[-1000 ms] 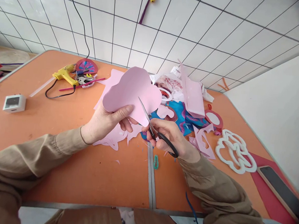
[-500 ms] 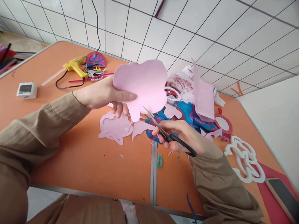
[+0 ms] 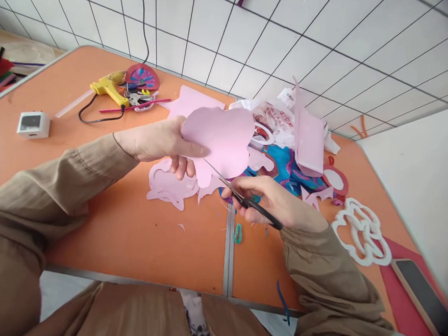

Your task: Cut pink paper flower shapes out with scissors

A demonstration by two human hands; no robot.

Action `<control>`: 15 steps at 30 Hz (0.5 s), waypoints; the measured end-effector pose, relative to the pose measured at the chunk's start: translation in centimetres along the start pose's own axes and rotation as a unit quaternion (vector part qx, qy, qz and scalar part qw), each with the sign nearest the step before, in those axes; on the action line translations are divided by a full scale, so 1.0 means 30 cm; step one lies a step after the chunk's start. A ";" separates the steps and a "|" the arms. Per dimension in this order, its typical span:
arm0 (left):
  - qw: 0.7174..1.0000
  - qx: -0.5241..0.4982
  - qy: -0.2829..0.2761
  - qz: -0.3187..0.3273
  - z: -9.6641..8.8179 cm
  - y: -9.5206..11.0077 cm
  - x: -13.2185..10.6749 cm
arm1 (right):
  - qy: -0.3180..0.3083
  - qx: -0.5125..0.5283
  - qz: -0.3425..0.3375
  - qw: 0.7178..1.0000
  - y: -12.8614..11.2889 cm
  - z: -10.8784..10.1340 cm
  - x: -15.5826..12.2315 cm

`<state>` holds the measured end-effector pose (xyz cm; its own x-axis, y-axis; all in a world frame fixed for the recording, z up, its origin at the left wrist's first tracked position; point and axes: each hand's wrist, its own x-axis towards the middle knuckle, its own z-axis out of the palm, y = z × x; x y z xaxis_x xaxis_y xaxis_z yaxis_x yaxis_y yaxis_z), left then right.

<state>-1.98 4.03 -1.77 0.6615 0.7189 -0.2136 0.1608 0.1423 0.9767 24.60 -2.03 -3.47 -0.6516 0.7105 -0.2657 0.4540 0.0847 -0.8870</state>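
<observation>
My left hand (image 3: 168, 142) pinches the left side of a pink foam sheet cutout (image 3: 222, 137) with a wavy outline, thumb on top and fingers beneath. My right hand (image 3: 268, 199) grips black-handled scissors (image 3: 241, 197). Their blades lie at the lower edge of the cutout, beside its small downward tab, and look nearly closed; whether they are cutting the foam I cannot tell. Pink offcuts (image 3: 167, 184) lie on the orange table (image 3: 134, 238) below my left hand. Behind my right hand is a blue and purple patterned cloth (image 3: 280, 164), with another pink piece (image 3: 259, 160) on it.
A yellow glue gun (image 3: 110, 88) and a white cube (image 3: 34, 124) stand on the left. Folded pink foam (image 3: 310, 143) leans at the back right. White foam outlines (image 3: 363, 234) and a phone (image 3: 422, 292) lie at right. A green clip (image 3: 238, 233) sits near the table's seam.
The scissor blades have come closer together, and their tips sit further left on the cutout. The cutout has tipped lower at the top, showing pink foam behind it. The view has shifted slightly.
</observation>
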 end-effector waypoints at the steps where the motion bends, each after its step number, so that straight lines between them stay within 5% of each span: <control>1: 1.000 0.001 0.002 -0.005 0.001 -0.002 0.002 | 0.002 -0.003 -0.004 1.000 0.000 0.000 0.000; 6: 1.000 0.006 0.020 -0.018 -0.007 -0.015 0.015 | -0.010 0.011 0.006 1.000 -0.017 -0.001 -0.007; 15: 0.998 0.032 0.017 0.052 -0.050 -0.014 0.021 | -0.023 -0.027 0.020 0.999 -0.016 -0.064 -0.047</control>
<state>-2.73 5.42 -2.27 0.6523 0.7499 -0.1098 0.1398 0.0234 0.9899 26.48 -1.73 -1.94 -0.6596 0.6810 -0.3182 0.5110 0.0958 -0.8542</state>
